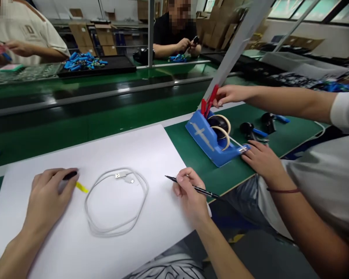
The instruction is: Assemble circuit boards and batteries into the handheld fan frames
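Observation:
A white USB cable (144, 201) lies coiled on a large white sheet of paper (151, 151), its two plugs inside the loop. To the right of the coil, my right hand (192, 193) is closed around a black pen (205, 191), its bare pointed tip facing left above the paper. My left hand (48, 193) rests on the paper left of the cable, thumb and fingers closed on a small black object (70, 175) whose kind I cannot make out. A short yellow strip (82, 187) lies beside that thumb, near the coil.
Right of the paper, a co-worker's hands (260, 159) are at a blue tape dispenser (203, 135) holding red-handled scissors or pliers (211, 101). Black devices with blue parts (251, 131) lie behind it. Across the green bench (75, 131), a black tray (119, 65) carries blue pieces; two people sit there.

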Demonstrator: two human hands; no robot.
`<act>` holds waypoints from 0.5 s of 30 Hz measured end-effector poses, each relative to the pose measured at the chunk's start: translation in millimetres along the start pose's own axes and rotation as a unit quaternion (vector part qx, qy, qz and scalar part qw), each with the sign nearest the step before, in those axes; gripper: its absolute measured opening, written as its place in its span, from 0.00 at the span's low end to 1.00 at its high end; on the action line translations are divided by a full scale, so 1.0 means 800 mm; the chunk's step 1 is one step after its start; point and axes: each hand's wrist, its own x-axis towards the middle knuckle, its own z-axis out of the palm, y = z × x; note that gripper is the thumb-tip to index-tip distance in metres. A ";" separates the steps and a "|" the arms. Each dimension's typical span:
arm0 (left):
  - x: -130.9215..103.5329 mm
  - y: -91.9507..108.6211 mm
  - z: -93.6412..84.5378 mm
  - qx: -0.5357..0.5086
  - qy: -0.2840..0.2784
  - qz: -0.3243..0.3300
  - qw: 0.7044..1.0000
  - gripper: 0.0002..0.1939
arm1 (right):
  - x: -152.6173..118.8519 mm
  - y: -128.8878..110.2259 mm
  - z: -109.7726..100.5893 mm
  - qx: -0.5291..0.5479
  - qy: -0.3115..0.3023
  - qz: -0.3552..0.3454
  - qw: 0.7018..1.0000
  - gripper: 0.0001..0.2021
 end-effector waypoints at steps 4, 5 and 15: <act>0.004 0.001 -0.001 0.001 -0.023 -0.007 1.000 0.14 | -0.008 -0.002 0.001 -0.112 -0.008 -0.029 0.993 0.12; 0.005 0.004 -0.003 -0.008 -0.022 -0.007 1.000 0.14 | -0.011 -0.002 0.003 -0.147 -0.010 -0.044 0.988 0.11; 0.007 0.004 0.005 -0.066 0.023 0.006 0.998 0.23 | -0.010 0.000 0.013 -0.364 -0.124 -0.075 0.920 0.17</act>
